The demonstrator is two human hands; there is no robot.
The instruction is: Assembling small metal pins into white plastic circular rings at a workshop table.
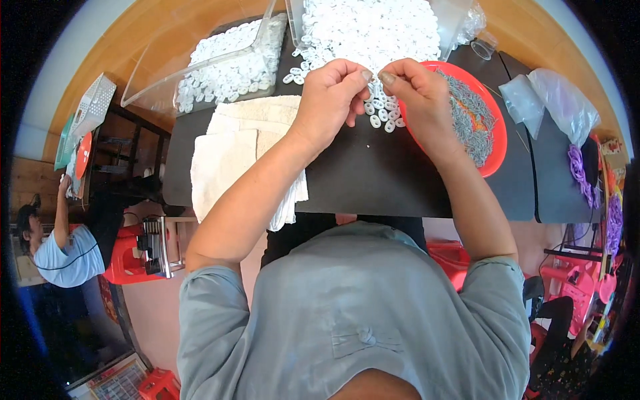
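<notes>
My left hand (325, 100) and my right hand (427, 103) are raised close together over the dark table. Thumb and forefinger of each are pinched; whatever lies between the fingertips is too small to make out. Just below them lie several small white oval pieces with holes (383, 116). These spread from a big heap of the same white pieces (370, 30) in a clear plastic bin. Beside my right wrist is a red bowl (499, 150) filled with thin grey pieces (477, 127), partly hidden by that hand.
Folded cream cloths (223, 160) lie by my left forearm. Beyond them a clear container (150, 73) holds more white pieces. Clear plastic bags (563, 103) and purple cord (581, 175) lie at right. Another person (70, 253) works at a separate table, far left.
</notes>
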